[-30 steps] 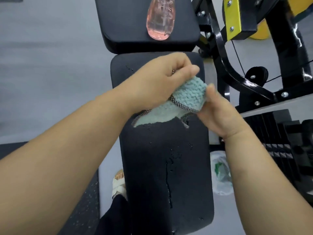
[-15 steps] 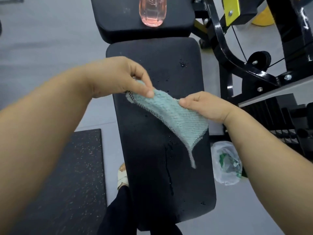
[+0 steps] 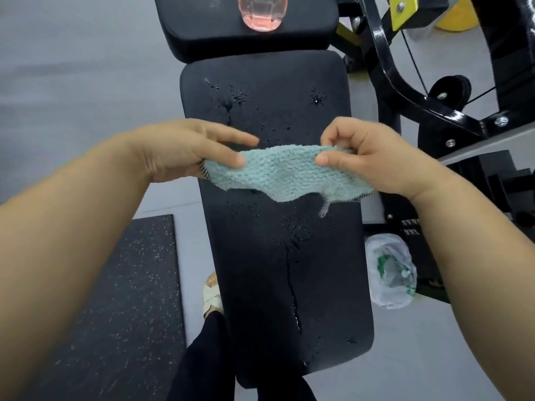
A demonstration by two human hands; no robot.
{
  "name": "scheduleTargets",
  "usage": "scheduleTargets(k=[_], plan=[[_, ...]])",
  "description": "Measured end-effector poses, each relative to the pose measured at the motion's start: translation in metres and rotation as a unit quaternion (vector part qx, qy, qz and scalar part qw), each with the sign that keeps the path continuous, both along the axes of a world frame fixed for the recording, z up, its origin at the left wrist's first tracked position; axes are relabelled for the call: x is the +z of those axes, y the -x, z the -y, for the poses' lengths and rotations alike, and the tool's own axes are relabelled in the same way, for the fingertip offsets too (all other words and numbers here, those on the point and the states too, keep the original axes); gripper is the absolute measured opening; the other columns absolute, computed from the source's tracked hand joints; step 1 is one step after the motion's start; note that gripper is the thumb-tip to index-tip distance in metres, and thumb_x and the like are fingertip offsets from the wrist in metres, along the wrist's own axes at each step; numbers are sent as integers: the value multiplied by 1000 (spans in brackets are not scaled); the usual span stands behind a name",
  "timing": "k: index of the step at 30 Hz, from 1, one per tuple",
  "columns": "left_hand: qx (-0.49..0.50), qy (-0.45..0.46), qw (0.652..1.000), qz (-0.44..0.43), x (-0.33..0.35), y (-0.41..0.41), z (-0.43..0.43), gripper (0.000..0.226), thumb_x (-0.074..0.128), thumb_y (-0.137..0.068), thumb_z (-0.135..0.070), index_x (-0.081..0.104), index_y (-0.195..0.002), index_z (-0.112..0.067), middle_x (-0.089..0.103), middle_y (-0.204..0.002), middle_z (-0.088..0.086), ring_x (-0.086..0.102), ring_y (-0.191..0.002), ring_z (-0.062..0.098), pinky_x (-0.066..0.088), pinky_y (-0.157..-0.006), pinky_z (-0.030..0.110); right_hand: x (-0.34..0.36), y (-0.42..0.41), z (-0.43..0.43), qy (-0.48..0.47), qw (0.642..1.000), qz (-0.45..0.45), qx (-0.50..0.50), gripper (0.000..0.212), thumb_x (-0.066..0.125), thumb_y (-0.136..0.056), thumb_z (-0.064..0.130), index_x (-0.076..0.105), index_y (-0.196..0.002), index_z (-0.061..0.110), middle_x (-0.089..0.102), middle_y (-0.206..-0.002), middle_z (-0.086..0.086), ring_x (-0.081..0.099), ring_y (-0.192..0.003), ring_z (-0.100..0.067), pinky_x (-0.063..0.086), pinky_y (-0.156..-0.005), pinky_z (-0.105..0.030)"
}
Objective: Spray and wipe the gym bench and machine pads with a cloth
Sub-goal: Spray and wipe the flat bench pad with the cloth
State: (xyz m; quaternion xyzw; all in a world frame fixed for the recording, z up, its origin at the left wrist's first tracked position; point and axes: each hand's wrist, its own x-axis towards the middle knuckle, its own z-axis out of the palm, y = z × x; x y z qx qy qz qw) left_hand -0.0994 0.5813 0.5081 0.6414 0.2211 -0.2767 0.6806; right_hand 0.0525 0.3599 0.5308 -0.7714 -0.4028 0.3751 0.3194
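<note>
Now cloth stretches between pinching fingers of both hands.

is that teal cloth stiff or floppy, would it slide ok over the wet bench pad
Probably floppy: the cloth sags between the left hand and right hand, which pinch its ends, and a corner dangles. Likely light, since fingertip pinches hold it. Its looped pile should soak the droplets on the bench pad and may drag.

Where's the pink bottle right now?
In the head view, the pink bottle sits top centre on the upper bench pad, beyond the wet lower pad and cloth.
</note>
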Motion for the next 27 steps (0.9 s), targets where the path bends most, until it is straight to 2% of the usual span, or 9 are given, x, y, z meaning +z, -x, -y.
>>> scheduleTargets(k=[4,7,10,14,17,20,22,24,27], plan=[[-119,-252,960,-17,4,-9,15,22,82,-68,-16,74,-84,-29,73,-81,-10,64,-81,10,47,-75,24,2,0,-2,41,998,38,5,34,67,-66,48,64,-88,21,64,-73,-11,47,-61,-10,41,-60,-21],[-37,-352,935,25,4,-16,24,11,76,-74,-13,71,-75,-23,65,-71,-8,54,-65,8,42,-54,22,-11,-8,2,177,976,119,51,39,75,-67,47,67,-98,25,66,-85,7,58,-79,-8,48,-75,-28],[58,-389,919,35,-7,-17,24,11,68,-79,-16,66,-74,-26,62,-72,-6,52,-60,10,45,-56,24,-29,-13,12,228,962,148,11,24,74,-77,40,70,-90,19,65,-77,3,58,-74,-13,46,-66,-28],[190,-357,914,30,-12,-17,52,8,59,-84,-19,66,-80,-22,63,-71,-4,57,-61,17,45,-54,26,-43,8,13,116,961,-1,-250,25,63,-87,33,66,-88,8,67,-89,-16,60,-76,-25,48,-71,-36],[161,-331,927,73,-5,-19,98,17,53,-88,-23,68,-87,-16,67,-79,0,60,-75,21,48,-66,31,-45,38,-2,62,922,-176,-340,27,53,-93,37,63,-96,12,70,-96,-12,68,-87,-29,56,-78,-45],[102,-216,970,47,3,-16,127,25,42,-92,-23,63,-84,-11,61,-71,3,56,-68,20,46,-62,33,-42,55,-11,26,901,-277,-334,25,60,-89,38,62,-101,16,72,-96,-1,70,-87,-18,55,-73,-35],[139,-185,973,18,1,-10,124,26,43,-91,-26,62,-81,-12,64,-80,7,59,-79,23,51,-77,41,-44,53,-8,1,895,-308,-323,21,63,-88,22,63,-105,10,72,-100,-6,69,-92,-22,55,-79,-36],[168,-286,942,44,-5,-6,114,13,55,-86,-31,65,-91,-24,63,-89,-7,54,-94,18,47,-85,34,-43,47,-3,-6,880,-351,-320,28,59,-88,6,57,-116,2,70,-106,-13,68,-96,-28,56,-81,-38],[50,-409,905,106,-12,-3,98,56,69,-73,-46,49,-124,-37,49,-125,-18,37,-122,12,32,-100,32,-36,37,-2,-12,893,-382,-238,37,56,-86,-1,52,-122,3,67,-111,-14,66,-98,-27,56,-82,-35]])
